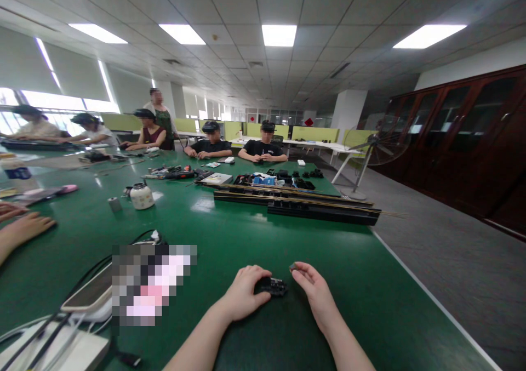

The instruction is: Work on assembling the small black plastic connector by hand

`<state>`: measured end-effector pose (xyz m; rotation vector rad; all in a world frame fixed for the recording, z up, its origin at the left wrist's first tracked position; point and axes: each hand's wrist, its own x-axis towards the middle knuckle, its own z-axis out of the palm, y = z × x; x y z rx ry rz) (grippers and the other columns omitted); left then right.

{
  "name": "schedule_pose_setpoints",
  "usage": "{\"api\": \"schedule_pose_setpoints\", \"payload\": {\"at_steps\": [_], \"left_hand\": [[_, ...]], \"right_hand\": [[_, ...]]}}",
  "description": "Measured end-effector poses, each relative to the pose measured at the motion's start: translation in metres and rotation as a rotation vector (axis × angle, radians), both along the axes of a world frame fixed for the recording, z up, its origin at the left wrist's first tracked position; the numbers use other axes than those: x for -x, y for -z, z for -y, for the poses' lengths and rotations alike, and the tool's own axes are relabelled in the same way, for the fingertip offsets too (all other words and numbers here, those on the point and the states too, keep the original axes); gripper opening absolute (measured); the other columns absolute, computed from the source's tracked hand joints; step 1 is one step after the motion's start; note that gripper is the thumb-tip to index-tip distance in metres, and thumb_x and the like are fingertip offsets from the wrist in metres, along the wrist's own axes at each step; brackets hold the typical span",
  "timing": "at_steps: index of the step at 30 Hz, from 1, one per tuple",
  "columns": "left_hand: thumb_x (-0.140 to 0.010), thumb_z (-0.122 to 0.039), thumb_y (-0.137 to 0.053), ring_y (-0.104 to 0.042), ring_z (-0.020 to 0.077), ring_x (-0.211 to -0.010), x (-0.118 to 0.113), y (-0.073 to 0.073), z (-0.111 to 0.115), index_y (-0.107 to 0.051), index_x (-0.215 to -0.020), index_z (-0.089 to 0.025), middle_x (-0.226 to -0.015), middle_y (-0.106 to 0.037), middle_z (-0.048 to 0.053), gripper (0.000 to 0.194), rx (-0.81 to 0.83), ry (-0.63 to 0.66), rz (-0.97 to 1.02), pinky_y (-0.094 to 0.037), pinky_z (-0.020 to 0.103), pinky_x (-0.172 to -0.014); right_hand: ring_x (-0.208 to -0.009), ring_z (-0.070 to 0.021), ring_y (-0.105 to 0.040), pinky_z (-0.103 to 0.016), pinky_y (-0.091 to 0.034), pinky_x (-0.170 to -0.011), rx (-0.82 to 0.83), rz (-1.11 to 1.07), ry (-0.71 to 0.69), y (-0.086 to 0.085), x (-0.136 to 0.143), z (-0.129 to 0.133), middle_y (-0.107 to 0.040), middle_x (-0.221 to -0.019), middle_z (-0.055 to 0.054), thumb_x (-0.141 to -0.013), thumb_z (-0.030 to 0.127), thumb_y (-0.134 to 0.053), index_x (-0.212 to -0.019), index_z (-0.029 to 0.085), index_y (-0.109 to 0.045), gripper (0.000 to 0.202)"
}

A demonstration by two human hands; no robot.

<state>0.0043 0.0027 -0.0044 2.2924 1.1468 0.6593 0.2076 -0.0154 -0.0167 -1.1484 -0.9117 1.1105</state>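
Observation:
My left hand [247, 293] is closed round one end of a small black device part [276, 286], thumb on the near side and fingers on the far side. The part rests at table level, and its right end shows a dark, uneven inside. To its right, apart from it, my right hand [313, 291] pinches a tiny dark grey piece [293, 267] between thumb and fingertips. The piece is too small for me to tell its kind. Both hands are over the near part of the green table [197, 338].
Long black rails [324, 214] with thin brass-coloured rods lie across the table ahead. At left are a blurred-out phone-like item, cables, a white jar [142, 195] and a grey cylinder [114, 204]. Another person's hand [30, 226] rests at far left. Several people sit beyond.

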Motion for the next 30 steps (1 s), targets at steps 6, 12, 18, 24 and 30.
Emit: {"api": "schedule_pose_setpoints", "payload": {"at_steps": [6,12,18,24,30], "left_hand": [[-0.072,-0.024,-0.064,-0.051,0.0233,-0.103,-0.001,-0.001,-0.001,-0.058,-0.110,-0.023,-0.108,-0.061,0.003,0.039,-0.005,0.003,-0.009,-0.036,0.035,-0.093],[-0.071,-0.023,-0.064,-0.051,0.0234,-0.102,0.000,0.000,-0.001,-0.058,-0.110,-0.023,-0.107,-0.061,0.003,0.039,-0.005,0.003,0.005,-0.036,0.035,-0.093],[-0.073,-0.025,-0.063,-0.051,0.0236,-0.103,0.000,0.001,-0.001,-0.058,-0.111,-0.024,-0.108,-0.061,0.003,0.039,-0.009,0.003,0.001,-0.035,0.035,-0.094],[-0.073,-0.025,-0.063,-0.051,0.0238,-0.102,0.001,0.000,0.000,-0.058,-0.111,-0.024,-0.107,-0.061,0.003,0.038,-0.009,0.003,-0.004,-0.036,0.035,-0.093],[-0.073,-0.024,-0.063,-0.051,0.0230,-0.102,0.001,0.001,0.000,-0.058,-0.111,-0.023,-0.107,-0.061,0.002,0.039,-0.022,0.007,-0.008,-0.036,0.034,-0.093]], "right_hand": [[-0.092,-0.0223,-0.062,-0.037,-0.042,-0.092,0.030,-0.124,0.021,-0.004,-0.003,0.001,-0.071,-0.088,-0.005,-0.052,0.042,-0.080,-0.087,0.020,-0.067,0.043],[-0.089,-0.0198,-0.062,-0.032,-0.045,-0.084,0.060,-0.235,0.042,-0.010,-0.003,0.003,-0.071,-0.086,-0.002,-0.050,0.039,-0.082,-0.085,0.021,-0.067,0.041],[-0.084,-0.0193,-0.064,-0.030,-0.048,-0.078,0.066,-0.301,0.070,-0.017,-0.003,0.005,-0.071,-0.082,-0.001,-0.049,0.037,-0.082,-0.081,0.021,-0.068,0.038],[-0.084,-0.0203,-0.065,-0.032,-0.050,-0.077,0.065,-0.299,0.068,-0.018,-0.005,0.005,-0.071,-0.083,-0.002,-0.054,0.037,-0.079,-0.082,0.022,-0.067,0.034],[-0.080,-0.0167,-0.065,-0.028,-0.050,-0.075,0.082,-0.370,0.082,-0.015,-0.006,0.004,-0.071,-0.081,0.000,-0.052,0.035,-0.081,-0.082,0.022,-0.067,0.035]]}}
